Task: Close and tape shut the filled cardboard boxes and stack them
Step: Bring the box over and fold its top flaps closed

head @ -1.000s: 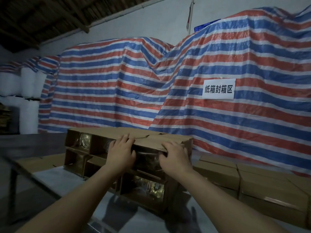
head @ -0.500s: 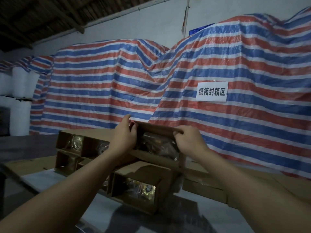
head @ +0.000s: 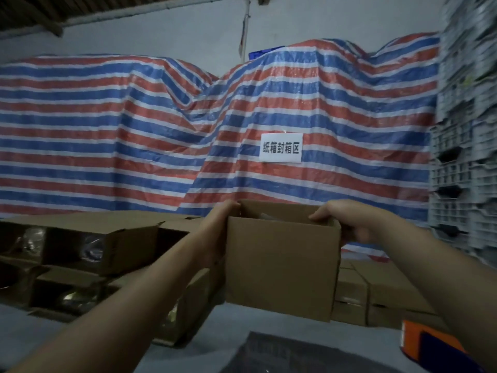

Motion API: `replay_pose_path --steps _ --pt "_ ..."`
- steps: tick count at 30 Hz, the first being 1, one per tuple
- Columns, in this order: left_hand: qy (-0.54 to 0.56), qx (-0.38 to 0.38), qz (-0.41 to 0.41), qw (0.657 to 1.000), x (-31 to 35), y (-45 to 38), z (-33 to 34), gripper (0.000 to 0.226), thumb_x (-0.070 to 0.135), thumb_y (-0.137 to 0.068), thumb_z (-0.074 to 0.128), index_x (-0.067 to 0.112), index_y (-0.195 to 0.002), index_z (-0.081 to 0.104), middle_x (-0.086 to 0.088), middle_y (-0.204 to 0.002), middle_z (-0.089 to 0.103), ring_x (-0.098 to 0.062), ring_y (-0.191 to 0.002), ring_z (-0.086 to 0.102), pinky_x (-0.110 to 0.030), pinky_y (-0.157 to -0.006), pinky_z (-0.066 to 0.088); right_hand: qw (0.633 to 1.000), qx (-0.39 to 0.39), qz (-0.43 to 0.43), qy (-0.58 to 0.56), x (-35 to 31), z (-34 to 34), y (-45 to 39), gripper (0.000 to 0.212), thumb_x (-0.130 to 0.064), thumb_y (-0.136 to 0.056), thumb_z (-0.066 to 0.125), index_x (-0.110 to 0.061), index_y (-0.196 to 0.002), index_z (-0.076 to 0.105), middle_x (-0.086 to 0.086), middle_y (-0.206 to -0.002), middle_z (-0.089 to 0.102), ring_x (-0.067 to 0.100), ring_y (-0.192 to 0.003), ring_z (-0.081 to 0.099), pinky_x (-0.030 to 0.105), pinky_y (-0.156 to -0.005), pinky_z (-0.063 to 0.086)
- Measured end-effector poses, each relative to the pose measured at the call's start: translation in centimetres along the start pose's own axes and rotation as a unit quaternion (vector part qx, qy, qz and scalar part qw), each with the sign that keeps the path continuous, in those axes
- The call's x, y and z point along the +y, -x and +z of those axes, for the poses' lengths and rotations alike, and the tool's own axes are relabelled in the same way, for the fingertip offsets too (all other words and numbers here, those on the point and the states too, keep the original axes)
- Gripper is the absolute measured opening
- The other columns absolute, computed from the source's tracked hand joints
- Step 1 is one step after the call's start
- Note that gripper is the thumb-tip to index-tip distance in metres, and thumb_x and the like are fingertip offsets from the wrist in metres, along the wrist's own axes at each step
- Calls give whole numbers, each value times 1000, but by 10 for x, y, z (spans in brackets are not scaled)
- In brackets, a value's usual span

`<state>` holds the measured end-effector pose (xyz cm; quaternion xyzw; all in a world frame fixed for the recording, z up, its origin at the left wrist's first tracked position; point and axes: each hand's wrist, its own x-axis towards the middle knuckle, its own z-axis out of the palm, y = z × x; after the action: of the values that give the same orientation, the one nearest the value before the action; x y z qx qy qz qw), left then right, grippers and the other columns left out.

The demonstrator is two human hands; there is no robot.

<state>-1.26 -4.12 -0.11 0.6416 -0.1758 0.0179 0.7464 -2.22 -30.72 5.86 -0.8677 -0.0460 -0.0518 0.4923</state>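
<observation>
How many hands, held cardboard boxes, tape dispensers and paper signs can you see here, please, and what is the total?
Hands: 2 (left hand, right hand)
Held cardboard box: 1
Orange tape dispenser: 1
White sign: 1
Total: 5

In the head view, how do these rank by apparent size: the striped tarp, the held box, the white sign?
1. Striped tarp, by far the largest.
2. Held box; its nearness to the camera enlarges it.
3. White sign, smallest.
</observation>
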Motion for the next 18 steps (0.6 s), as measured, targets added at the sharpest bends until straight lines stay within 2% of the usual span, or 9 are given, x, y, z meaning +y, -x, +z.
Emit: replay_pose_path --steps 2,5,7,10,13,15,18 --pt "25 20 -34 999 -14 -5 28 35 41 -84 62 15 -70 80 -6 -75 75 -16 -62 72 -28 -54 55 1000 2 27 -9 18 -16 5 24 -20 -94 64 -8 -114 58 9 -68 74 22 -55 71 33 -51 56" --pt "45 7 -41 998 -36 -7 63 42 38 -89 53 23 -59 78 -4 -70 73 -13 -59 71 -26 -50 54 997 19 68 -14 50 -33 14 25 -21 -93 65 -9 -114 59 8 -69 74 21 -56 72 34 -54 56" --pt "58 15 -61 996 -49 -4 81 40 38 -88 54 21 -63 80 -5 -71 74 -15 -60 72 -26 -50 55 995 26 96 -15 70 -41 19 31 -23 -92 66 -8 -118 60 9 -76 75 23 -62 72 33 -56 56" --pt "69 27 -83 994 -70 0 102 29 32 -87 57 14 -79 79 -8 -75 73 -21 -67 71 -32 -63 56 990 47 128 -33 98 -48 28 41 -23 -88 71 -8 -123 58 18 -108 71 33 -93 70 40 -71 59" --pt "80 26 -87 993 -91 1 114 38 27 -89 56 18 -59 78 -5 -66 72 -16 -58 69 -28 -55 54 985 55 152 -55 124 -49 36 47 -22 -82 76 -8 -123 59 23 -118 68 39 -110 66 47 -93 57" --pt "82 24 -108 991 -99 5 118 37 32 -91 55 16 -69 78 -7 -70 73 -17 -59 71 -27 -53 53 983 61 154 -77 138 -46 38 52 -21 -79 78 -10 -125 57 23 -120 67 40 -110 66 49 -94 57" --pt "84 46 -120 988 -105 6 119 31 33 -94 53 12 -82 73 -7 -66 72 -17 -53 70 -25 -47 51 984 71 139 -88 148 -44 38 58 -23 -77 80 -15 -127 53 22 -118 66 40 -105 67 49 -84 60"
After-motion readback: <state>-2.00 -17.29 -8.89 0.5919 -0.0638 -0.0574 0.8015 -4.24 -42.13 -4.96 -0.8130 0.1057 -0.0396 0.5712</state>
